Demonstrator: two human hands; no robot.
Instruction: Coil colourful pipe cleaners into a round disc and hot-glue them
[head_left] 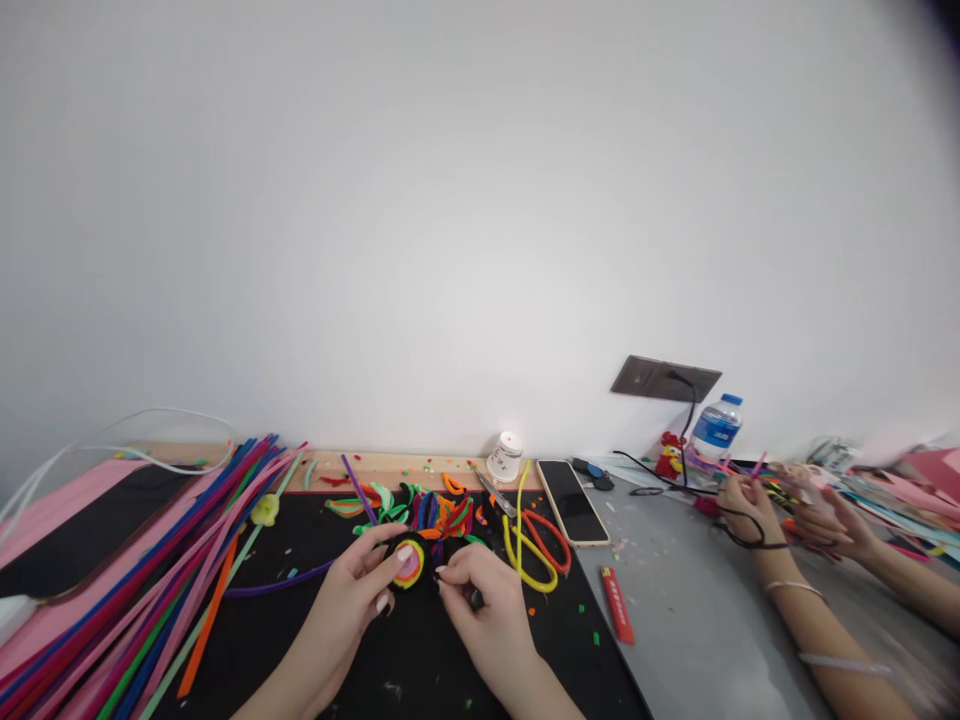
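Observation:
My left hand [347, 595] pinches a round pipe-cleaner coil [410, 570], pink in the middle with yellow and orange rings and a black rim. Just to its right, my right hand [484, 600] has thumb and index finger pressed together near the coil's edge. Something dark shows at those fingertips, too small to name. Beyond both hands lies a pile of bent, colourful pipe-cleaner pieces [442, 515] in orange, green, blue and red. A purple pipe cleaner [281, 588] runs out to the left of my left hand.
Long pipe cleaners [150, 600] spread at left beside a dark tablet [82, 535]. Scissors [536, 550], a paper cup [505, 456], a phone [574, 503] and a red lighter [617, 605] lie to the right. Further right, a co-worker's hands [750, 515] work near a bottle [716, 428].

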